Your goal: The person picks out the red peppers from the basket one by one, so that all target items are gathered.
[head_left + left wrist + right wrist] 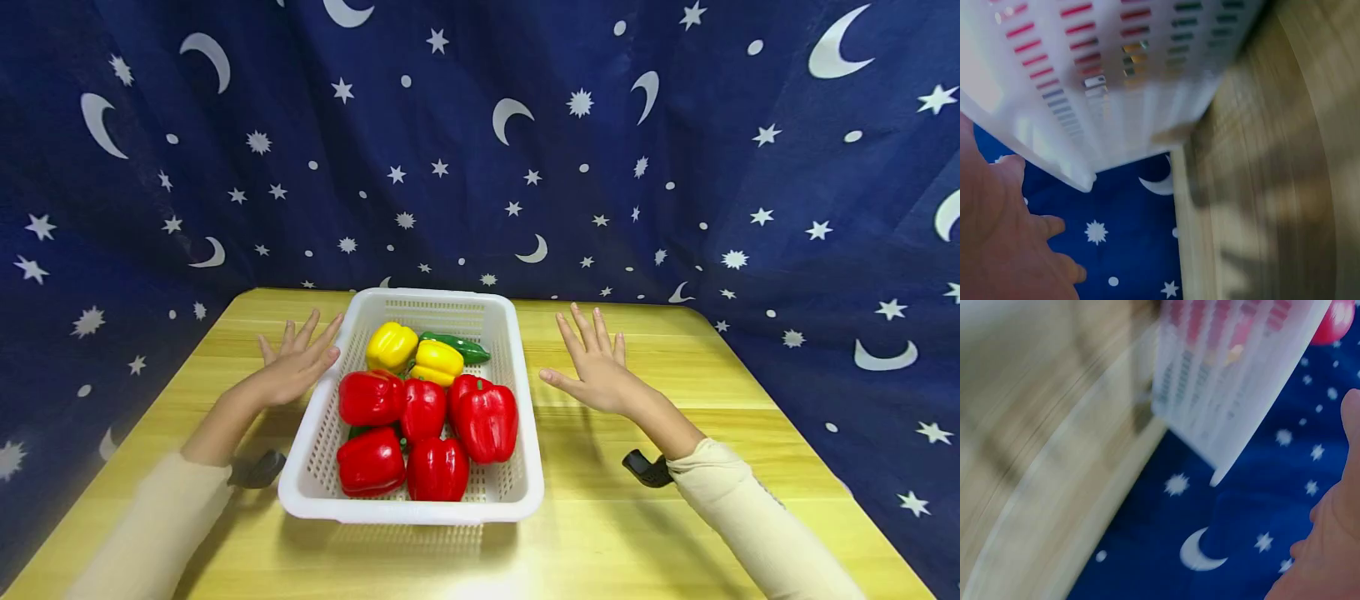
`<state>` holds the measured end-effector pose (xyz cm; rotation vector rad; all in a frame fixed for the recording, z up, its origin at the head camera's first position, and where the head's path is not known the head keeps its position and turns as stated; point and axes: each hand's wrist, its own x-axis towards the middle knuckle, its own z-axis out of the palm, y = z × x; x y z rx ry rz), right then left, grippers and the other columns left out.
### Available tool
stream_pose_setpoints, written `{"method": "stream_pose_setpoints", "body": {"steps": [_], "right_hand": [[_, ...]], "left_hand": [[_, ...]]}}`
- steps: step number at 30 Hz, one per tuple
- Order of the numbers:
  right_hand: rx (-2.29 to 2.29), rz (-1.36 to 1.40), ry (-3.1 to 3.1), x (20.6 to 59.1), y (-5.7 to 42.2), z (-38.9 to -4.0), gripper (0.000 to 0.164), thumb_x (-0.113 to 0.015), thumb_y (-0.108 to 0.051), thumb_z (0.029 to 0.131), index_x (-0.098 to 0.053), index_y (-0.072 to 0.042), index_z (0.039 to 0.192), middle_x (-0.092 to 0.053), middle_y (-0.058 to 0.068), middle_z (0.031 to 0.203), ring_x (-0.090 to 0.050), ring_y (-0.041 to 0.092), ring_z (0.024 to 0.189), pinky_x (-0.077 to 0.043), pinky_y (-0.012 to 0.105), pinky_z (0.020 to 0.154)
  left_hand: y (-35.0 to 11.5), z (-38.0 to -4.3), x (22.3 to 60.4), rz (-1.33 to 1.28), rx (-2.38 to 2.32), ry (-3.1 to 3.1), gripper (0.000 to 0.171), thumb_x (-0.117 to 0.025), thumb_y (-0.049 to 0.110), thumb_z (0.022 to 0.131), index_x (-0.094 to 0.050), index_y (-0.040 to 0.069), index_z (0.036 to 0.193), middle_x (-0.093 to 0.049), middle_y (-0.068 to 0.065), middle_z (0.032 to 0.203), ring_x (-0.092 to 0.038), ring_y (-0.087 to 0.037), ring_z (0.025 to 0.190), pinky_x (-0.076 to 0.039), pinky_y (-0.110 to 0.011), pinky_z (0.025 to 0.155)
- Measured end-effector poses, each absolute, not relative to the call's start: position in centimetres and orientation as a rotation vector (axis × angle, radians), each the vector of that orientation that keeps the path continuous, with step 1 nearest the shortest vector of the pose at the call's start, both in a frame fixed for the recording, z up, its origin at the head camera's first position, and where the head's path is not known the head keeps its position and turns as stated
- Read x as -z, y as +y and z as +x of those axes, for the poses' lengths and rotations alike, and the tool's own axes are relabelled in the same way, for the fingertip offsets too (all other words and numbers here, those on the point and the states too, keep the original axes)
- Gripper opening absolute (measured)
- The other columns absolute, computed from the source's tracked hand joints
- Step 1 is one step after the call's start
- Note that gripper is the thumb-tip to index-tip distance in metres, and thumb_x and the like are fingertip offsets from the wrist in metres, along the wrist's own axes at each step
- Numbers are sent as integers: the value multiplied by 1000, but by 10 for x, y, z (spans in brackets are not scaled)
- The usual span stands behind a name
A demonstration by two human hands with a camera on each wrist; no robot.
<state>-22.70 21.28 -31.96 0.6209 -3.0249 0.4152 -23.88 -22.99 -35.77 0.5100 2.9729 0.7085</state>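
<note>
Yellowish table (750,375), basket (411,512) of peppers (423,408) (spread fingers (586,329) alongside)

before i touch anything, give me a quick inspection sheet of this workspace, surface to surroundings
surface: wood-grain table, with a bright glare patch at the near side
job's things: white slotted basket holding red peppers, two yellow peppers and a long green vegetable; more green shows beneath the reds
clutter: nothing seen
grips: bare hands, fingers spread, holding nothing; left grip at the basket's left rim, contact unclear; right grip apart from the basket, to its right
cables: nothing seen
surroundings: dark blue cloth with pale moons and stars behind and beside the table
</note>
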Motion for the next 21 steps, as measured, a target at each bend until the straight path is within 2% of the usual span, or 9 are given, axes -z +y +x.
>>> {"method": "stream_pose_setpoints", "body": {"steps": [7, 11, 16, 21], "right_hand": [[-455, 837, -2950, 320, 191, -207, 92, -57, -51, 83, -1, -18, 148, 7, 11, 154, 17, 38, 138, 7, 71, 102], [-484, 933, -2922, 321, 183, -198, 96, -60, -51, 80, 0, -20, 148, 8, 8, 154, 15, 38, 138, 6, 71, 103], [-529, 1026, -2907, 323, 175, -189, 105, -65, -54, 74, 2, -22, 148, 8, 7, 154, 14, 38, 138, 5, 69, 104], [-545, 1133, -2872, 327, 167, -184, 115, -72, -55, 66, -1, -18, 148, 5, 10, 154, 8, 39, 139, 1, 70, 104]], "left_hand": [[-222, -234, 365, 570, -1034, 2842, 60, -20, 46, 96, 2, 25, 148, 6, -26, 150, 16, -57, 129, 22, -76, 89], [-219, -233, 370, 599, -1120, 2780, 62, -20, 46, 96, 4, 22, 147, 5, -25, 151, 13, -57, 130, 19, -77, 89], [-219, -233, 375, 590, -1180, 2742, 63, -23, 44, 96, 7, 22, 147, 5, -22, 152, 11, -56, 131, 19, -76, 90], [-218, -235, 377, 584, -1241, 2704, 67, -30, 42, 95, 9, 25, 147, 4, -23, 151, 13, -55, 131, 20, -75, 91]]}}
